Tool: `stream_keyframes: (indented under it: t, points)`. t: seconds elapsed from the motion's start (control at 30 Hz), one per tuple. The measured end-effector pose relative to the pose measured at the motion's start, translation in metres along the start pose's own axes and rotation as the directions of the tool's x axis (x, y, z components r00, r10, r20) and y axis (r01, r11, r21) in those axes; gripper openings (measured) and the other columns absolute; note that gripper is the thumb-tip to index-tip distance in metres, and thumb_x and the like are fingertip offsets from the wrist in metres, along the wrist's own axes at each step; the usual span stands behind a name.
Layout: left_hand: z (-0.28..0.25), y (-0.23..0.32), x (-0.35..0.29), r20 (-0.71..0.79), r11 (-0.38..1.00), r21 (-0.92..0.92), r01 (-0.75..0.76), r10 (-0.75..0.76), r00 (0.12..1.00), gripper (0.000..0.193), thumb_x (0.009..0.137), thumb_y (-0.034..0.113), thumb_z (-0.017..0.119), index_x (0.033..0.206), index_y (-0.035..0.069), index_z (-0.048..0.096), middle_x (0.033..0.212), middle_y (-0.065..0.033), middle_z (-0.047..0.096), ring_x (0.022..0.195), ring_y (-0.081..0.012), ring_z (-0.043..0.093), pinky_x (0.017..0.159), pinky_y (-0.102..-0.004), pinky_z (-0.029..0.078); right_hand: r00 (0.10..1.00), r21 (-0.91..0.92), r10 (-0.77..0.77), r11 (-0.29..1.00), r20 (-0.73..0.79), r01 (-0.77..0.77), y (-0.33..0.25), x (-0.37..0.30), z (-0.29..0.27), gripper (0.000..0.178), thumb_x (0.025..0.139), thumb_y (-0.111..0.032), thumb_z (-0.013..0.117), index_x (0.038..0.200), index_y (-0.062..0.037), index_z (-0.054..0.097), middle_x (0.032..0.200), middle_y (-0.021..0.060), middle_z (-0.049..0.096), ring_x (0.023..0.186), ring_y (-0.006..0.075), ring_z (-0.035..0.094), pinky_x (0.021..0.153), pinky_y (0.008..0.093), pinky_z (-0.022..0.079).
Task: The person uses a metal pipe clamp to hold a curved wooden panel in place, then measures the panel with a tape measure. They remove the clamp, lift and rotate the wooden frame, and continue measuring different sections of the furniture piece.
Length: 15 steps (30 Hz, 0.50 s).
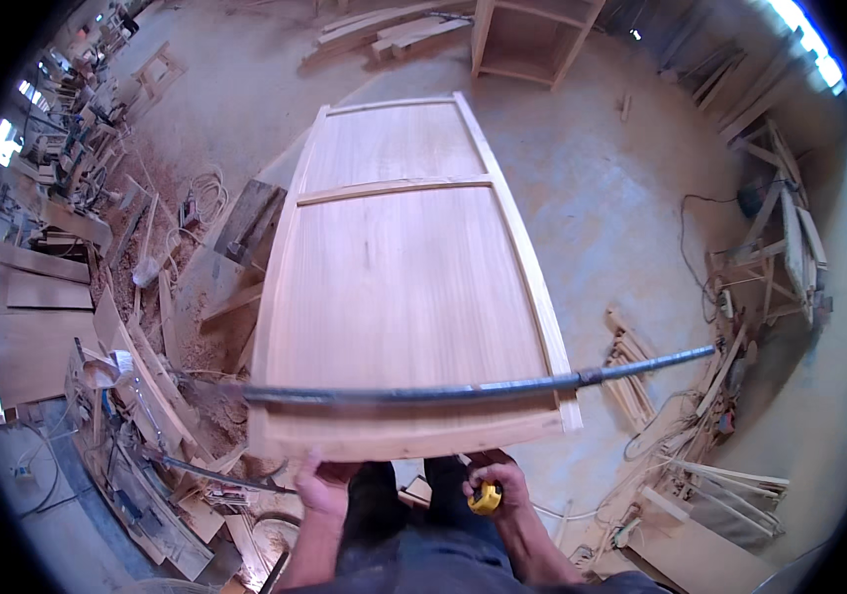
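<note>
A large pale wooden framed panel (394,287), split by a crossbar, stretches away in front of me. Across its near end lies a long metal bar clamp (423,393), sticking out past the right side. My left hand (324,483) is at the panel's near edge, its thumb up against the edge and its fingers curled underneath, partly hidden. In my right hand (504,482) is a yellow tape measure (486,498). The fingers of that hand wrap round the tape measure, close below the same edge and right of my left hand.
Wood shavings, offcuts and a coiled cable (207,196) litter the floor on the left. A wooden cabinet frame (532,45) and stacked boards (394,35) are at the far side. To the right are wooden strips (629,371), cords and a wooden trestle (785,247).
</note>
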State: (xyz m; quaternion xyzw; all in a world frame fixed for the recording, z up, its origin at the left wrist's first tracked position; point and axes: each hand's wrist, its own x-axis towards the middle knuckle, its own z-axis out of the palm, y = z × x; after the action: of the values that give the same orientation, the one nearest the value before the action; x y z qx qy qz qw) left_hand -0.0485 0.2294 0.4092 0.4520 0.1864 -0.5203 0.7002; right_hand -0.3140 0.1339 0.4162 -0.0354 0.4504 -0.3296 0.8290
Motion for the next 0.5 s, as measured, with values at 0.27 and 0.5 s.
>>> stream_keyframes:
  t: [0.27,0.5]
  points:
    - [0.174,0.125,-0.001,0.026,0.828,0.27,-0.491,0.503,0.864,0.019,0.093,0.008,0.06,0.112,0.004,0.06,0.103,-0.0108,0.066,0.088,-0.0231,0.068,0.071,-0.037,0.061,0.803,-0.159,-0.426,0.835,0.418,0.526,-0.11,-0.006,0.178,0.026,0.081,-0.024,0.057,0.083,0.0011,0.061,0.07,0.0129,0.059,0.06,0.0226,0.059,0.059,0.0334,0.051]
    - [0.335,0.241,0.089,0.416,0.843,0.1,-0.528,0.446,0.792,0.029,0.088,0.014,0.07,0.113,0.0,0.065,0.099,-0.0131,0.068,0.087,-0.0316,0.069,0.073,-0.0453,0.063,0.773,-0.23,-0.512,0.757,0.374,0.612,-0.22,0.051,0.32,0.025,0.079,-0.016,0.06,0.094,0.0012,0.069,0.086,0.016,0.067,0.061,0.0178,0.059,0.058,0.0297,0.05]
